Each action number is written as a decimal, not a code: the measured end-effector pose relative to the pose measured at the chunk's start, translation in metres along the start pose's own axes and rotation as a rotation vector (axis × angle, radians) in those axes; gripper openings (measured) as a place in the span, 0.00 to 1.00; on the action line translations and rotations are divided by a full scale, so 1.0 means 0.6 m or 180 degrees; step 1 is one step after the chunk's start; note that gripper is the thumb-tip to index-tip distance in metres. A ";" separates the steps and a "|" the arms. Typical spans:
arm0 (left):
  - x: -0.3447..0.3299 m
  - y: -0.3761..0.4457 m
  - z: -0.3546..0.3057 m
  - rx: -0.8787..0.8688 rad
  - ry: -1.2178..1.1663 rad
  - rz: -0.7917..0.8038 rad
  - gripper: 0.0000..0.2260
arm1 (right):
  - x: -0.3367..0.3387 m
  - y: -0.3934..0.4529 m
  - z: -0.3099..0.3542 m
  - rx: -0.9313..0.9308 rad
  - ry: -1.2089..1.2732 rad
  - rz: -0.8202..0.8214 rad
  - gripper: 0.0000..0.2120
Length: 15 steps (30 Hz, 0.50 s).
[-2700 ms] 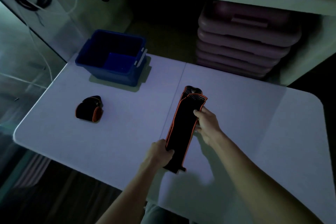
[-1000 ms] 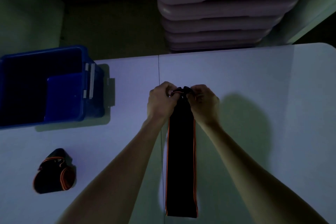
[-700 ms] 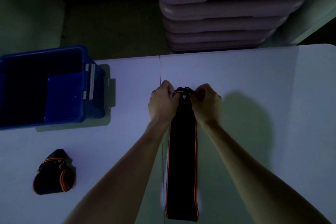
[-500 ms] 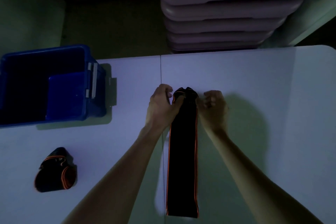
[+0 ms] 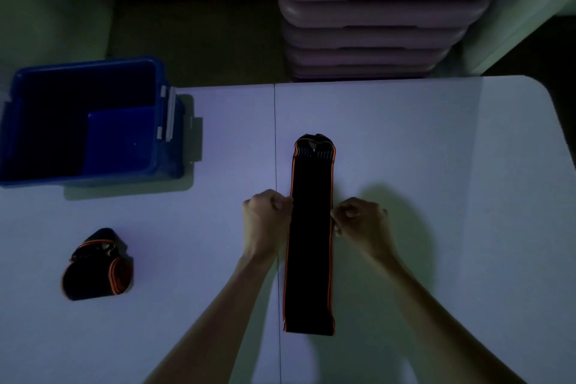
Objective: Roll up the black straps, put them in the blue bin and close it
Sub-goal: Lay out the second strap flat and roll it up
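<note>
Flat strap (image 5: 310, 237) lies lengthwise, pointing away.

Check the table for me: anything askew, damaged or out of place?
Nothing stands out. The flat black strap lies straight between the left hand and right hand, a rolled strap sits left, and the blue bin stands open and upright.
</note>
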<state>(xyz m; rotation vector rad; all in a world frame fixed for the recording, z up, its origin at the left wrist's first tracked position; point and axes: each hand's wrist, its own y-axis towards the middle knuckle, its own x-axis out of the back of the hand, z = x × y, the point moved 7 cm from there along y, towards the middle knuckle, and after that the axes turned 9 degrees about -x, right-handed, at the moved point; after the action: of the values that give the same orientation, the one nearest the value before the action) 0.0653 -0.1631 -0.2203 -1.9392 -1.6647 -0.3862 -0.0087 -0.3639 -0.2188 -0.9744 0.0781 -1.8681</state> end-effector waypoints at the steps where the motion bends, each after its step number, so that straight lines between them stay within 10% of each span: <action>1: -0.001 -0.008 0.005 -0.0007 -0.0013 0.0028 0.11 | 0.000 -0.007 -0.002 0.0023 -0.0062 0.0015 0.08; 15: 0.015 -0.085 0.011 -0.0226 -0.0001 0.0194 0.08 | -0.005 -0.075 -0.020 0.0444 -0.0018 -0.0313 0.04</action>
<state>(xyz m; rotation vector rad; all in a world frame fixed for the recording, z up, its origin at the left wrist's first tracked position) 0.0167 -0.1476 -0.2096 -2.0364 -1.6081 -0.4268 -0.0487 -0.3427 -0.2085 -0.9012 -0.1042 -1.9325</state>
